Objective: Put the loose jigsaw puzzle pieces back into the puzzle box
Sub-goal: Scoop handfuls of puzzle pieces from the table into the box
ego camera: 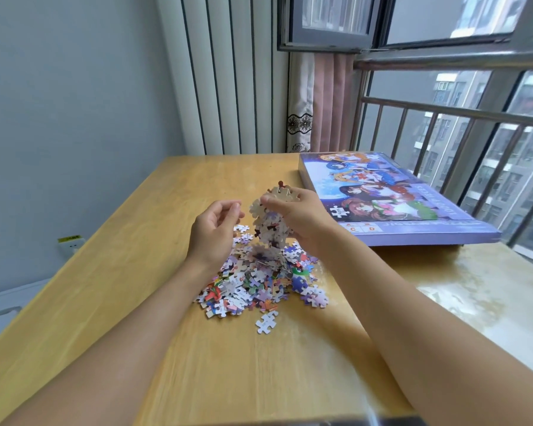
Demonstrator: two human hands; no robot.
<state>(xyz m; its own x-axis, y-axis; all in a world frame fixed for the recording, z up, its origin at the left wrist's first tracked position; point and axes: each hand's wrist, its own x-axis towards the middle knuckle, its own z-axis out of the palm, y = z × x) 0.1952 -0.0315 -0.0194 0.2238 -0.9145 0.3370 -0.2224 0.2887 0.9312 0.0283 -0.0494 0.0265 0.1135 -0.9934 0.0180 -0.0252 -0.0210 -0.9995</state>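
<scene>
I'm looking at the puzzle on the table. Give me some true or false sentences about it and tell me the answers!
1. The right hand holds a bunch of puzzle pieces. True.
2. The puzzle box is open. False: it lies closed, picture side up.
3. The left hand grips the box. False: it holds nothing, beside the lifted pieces.
4. A pile of loose pieces lies on the wooden table. True.

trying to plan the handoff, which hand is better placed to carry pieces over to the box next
Right. The right hand already grips a raised clump of puzzle pieces and is nearer the puzzle box. The left hand holds nothing, on the pile's far side.
</scene>
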